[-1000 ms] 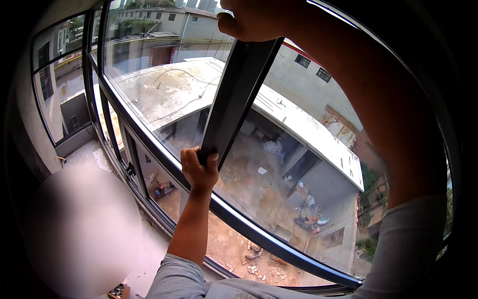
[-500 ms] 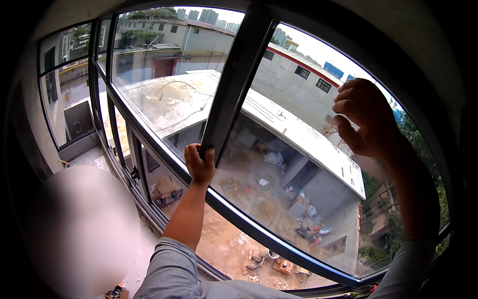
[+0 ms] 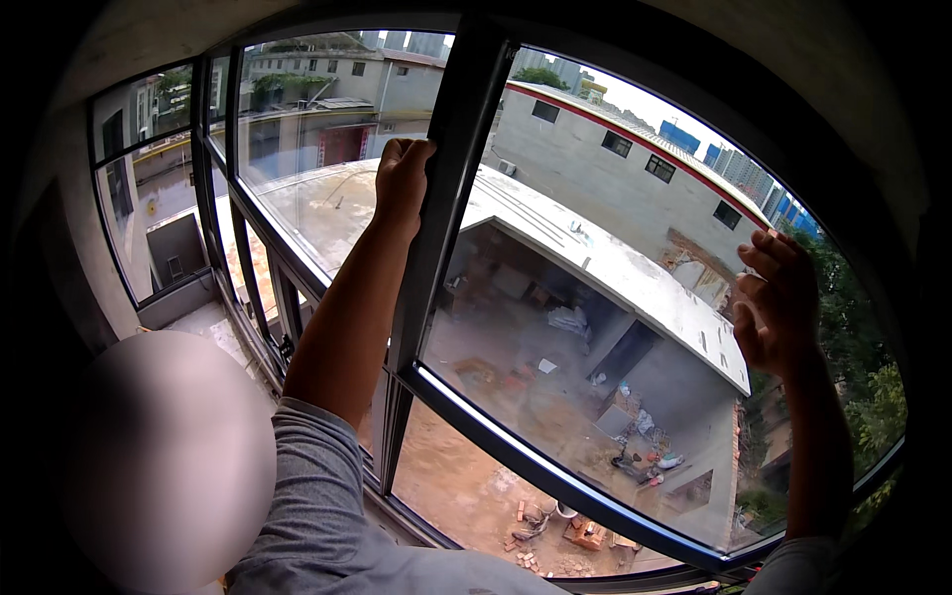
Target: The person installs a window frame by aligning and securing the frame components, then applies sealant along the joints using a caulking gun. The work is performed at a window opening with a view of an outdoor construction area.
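My left hand (image 3: 402, 188) is raised with its fingers closed round the edge of the dark upright post of a window frame (image 3: 415, 288). Farther right, my right hand (image 3: 778, 302) is lifted in front of a large glass pane (image 3: 595, 297), its fingers apart and slightly bent, holding nothing. Whether its fingertips touch the glass cannot be made out. A dark lower rail (image 3: 555, 476) runs slanting beneath that pane. Both forearms rise from grey short sleeves.
More framed window panes (image 3: 149, 208) continue on the left, above a pale ledge (image 3: 213, 332). A blurred oval (image 3: 169, 466) hides the lower left. Outside, far below, are a flat white roof (image 3: 615, 283), a dirt yard (image 3: 446, 466) and scattered bricks (image 3: 585, 534).
My left hand has moved up along the upright post. My right hand has gone lower and to the right. The view has shifted slightly.
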A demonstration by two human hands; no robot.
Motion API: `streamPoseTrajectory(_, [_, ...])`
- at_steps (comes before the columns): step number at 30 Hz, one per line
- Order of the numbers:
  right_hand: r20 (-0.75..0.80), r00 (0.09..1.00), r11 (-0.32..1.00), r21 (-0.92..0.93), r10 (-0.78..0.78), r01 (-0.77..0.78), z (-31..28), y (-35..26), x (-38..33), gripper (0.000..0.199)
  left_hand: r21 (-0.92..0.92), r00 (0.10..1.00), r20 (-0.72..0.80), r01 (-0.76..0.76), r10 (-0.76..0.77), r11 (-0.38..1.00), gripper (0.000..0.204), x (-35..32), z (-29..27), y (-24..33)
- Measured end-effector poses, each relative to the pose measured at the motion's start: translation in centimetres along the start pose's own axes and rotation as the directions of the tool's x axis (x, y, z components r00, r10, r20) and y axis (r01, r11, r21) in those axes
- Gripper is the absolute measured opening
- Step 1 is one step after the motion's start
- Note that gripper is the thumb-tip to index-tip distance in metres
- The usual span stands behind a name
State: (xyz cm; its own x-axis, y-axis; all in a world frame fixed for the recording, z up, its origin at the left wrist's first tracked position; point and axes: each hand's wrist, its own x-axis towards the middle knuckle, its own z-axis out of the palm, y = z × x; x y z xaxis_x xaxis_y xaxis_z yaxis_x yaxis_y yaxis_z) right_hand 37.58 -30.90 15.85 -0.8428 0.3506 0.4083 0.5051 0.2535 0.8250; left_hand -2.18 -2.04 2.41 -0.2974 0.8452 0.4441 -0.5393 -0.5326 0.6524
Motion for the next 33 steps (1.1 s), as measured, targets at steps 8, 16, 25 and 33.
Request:
streamPoseTrajectory(8, [-0.019, 1.000, 1.000, 0.000, 0.023, -0.023, -0.7, -0.6, 0.3, 0.018, 0.061, 0.999, -0.009, -0.039, 0.040, 0.997, 0.031, 0.6, 0.3, -0.9])
streamPoseTrajectory(16, [-0.038, 0.999, 0.999, 0.047, 0.029, -0.027, -0.8, -0.8, 0.7, 0.018, 0.106, 0.995, 0.023, -0.096, 0.094, 0.990, 0.030, 2.5, 0.6, -0.6])
streamPoseTrajectory(25, [-0.046, 0.999, 0.999, 0.031, 0.018, -0.017, -0.9, -0.7, 0.8, 0.019, 0.018, 0.996, 0.044, -0.078, 0.077, 0.997, 0.026, 2.0, -0.1, -1.2])
streamPoseTrajectory(33, [-0.041, 0.999, 0.999, 0.030, 0.027, -0.026, -1.0, -0.9, 0.9, 0.019, 0.042, 0.999, 0.040, -0.037, 0.035, 0.998, 0.027, 1.4, 0.3, -0.1])
